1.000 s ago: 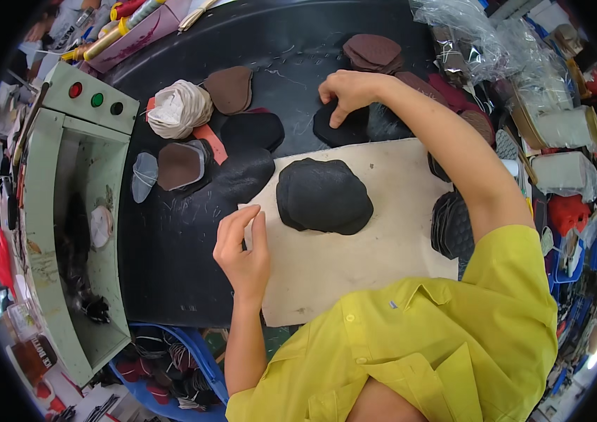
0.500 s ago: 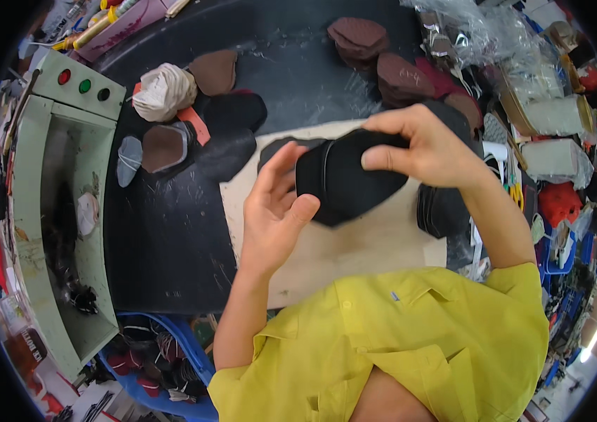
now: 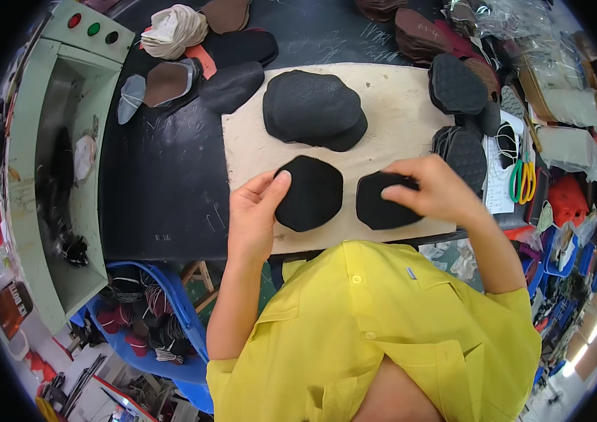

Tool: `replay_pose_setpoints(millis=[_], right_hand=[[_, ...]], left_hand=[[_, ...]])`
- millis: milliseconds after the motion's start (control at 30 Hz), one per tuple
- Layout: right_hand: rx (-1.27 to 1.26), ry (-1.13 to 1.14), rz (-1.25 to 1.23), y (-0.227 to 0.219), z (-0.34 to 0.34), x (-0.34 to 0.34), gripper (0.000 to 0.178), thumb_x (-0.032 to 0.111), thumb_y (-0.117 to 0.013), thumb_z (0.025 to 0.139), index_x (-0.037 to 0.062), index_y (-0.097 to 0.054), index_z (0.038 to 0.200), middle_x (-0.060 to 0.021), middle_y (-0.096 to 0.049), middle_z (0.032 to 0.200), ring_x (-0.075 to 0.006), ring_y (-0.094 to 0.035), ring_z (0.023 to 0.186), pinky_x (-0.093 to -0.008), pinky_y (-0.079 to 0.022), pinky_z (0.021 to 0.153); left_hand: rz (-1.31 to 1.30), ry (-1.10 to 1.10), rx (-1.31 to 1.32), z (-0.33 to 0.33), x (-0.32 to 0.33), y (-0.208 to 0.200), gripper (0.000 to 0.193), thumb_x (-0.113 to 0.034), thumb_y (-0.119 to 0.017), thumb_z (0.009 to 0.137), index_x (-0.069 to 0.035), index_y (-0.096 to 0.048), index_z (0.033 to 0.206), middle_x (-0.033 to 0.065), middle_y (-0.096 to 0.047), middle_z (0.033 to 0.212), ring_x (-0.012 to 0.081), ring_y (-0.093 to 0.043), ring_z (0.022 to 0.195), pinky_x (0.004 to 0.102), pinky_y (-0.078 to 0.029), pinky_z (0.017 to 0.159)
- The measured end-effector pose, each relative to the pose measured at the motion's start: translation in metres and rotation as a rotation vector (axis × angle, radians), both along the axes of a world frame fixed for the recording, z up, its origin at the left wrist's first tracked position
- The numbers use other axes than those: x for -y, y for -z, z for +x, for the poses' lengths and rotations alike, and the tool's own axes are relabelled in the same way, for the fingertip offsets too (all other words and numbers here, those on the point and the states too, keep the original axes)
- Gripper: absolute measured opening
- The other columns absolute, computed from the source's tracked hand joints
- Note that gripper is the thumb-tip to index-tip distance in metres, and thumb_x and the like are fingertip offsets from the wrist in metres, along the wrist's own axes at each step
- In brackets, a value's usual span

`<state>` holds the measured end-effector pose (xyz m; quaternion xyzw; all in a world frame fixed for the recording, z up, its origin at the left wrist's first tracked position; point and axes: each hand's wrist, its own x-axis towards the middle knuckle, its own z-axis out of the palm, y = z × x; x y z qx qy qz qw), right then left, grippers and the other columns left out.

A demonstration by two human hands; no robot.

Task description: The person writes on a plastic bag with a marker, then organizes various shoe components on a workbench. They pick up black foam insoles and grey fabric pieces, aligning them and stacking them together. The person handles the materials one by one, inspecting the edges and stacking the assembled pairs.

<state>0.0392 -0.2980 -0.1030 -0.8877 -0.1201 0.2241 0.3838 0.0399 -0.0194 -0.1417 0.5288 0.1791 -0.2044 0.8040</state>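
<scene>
My left hand (image 3: 260, 207) pinches the left edge of a black fabric piece (image 3: 309, 194) with rounded corners, thumb on top and fingers mostly behind it. A second, similar black piece (image 3: 380, 205) is gripped at its upper right by my right hand (image 3: 428, 188), whose thumb presses on its face. The two pieces are apart, side by side above the near part of a pale board (image 3: 397, 91). Just beyond them on the board lies a pile of black rounded pieces (image 3: 312, 105).
Stacks of quilted black pieces (image 3: 458, 84) line the board's right edge, near scissors (image 3: 523, 181) with green and yellow handles. Off-white pieces (image 3: 175, 32) are heaped at the far left. A pale green metal box (image 3: 31, 183) and a blue basket (image 3: 189, 316) stand left.
Both hands were on the overlapping black fabric, held up over the board; now it is two pieces, one in each hand, lower and nearer me. The view has shifted, showing more of the board.
</scene>
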Motion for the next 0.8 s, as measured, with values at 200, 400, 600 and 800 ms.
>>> replay_pose_setpoints(millis=[200, 400, 600, 800], right_hand=[[0.518, 0.035, 0.214, -0.023, 0.001, -0.065, 0.048, 0.022, -0.083, 0.069, 0.0021, -0.066, 0.109, -0.0123, -0.065, 0.106, -0.0291, -0.066, 0.089, -0.0348, -0.054, 0.076], [0.700, 0.114, 0.313, -0.026, 0.019, -0.078, 0.046, 0.021, -0.086, 0.069, -0.0006, -0.068, 0.106, -0.0147, -0.068, 0.102, -0.0279, -0.068, 0.088, -0.0342, -0.056, 0.077], [0.335, 0.203, 0.583, -0.030, 0.017, -0.072, 0.047, 0.011, -0.083, 0.071, -0.0023, -0.066, 0.113, -0.0149, -0.070, 0.103, -0.0221, -0.070, 0.086, -0.0312, -0.055, 0.078], [0.218, 0.165, 0.648, -0.035, 0.016, -0.069, 0.054, 0.004, -0.081, 0.075, -0.0049, -0.060, 0.124, -0.0111, -0.067, 0.110, -0.0155, -0.064, 0.096, -0.0275, -0.050, 0.086]], left_hand=[[-0.274, -0.209, 0.097, 0.002, 0.024, -0.029, 0.023, -0.009, -0.067, 0.092, 0.005, -0.065, 0.110, 0.0103, -0.071, 0.098, 0.0130, -0.068, 0.082, 0.0244, -0.055, 0.074], [-0.423, -0.089, 0.212, 0.004, 0.031, -0.053, 0.026, -0.010, -0.060, 0.096, 0.006, -0.062, 0.117, 0.0131, -0.069, 0.108, 0.0154, -0.068, 0.091, 0.0272, -0.056, 0.079], [-0.583, -0.043, 0.166, 0.005, 0.030, -0.051, 0.025, -0.012, -0.060, 0.096, 0.003, -0.063, 0.116, 0.0108, -0.069, 0.107, 0.0164, -0.067, 0.096, 0.0330, -0.055, 0.087], [-0.624, -0.065, 0.092, 0.005, 0.024, -0.037, 0.024, -0.015, -0.062, 0.096, 0.002, -0.064, 0.113, 0.0082, -0.069, 0.100, 0.0149, -0.065, 0.091, 0.0325, -0.054, 0.085]])
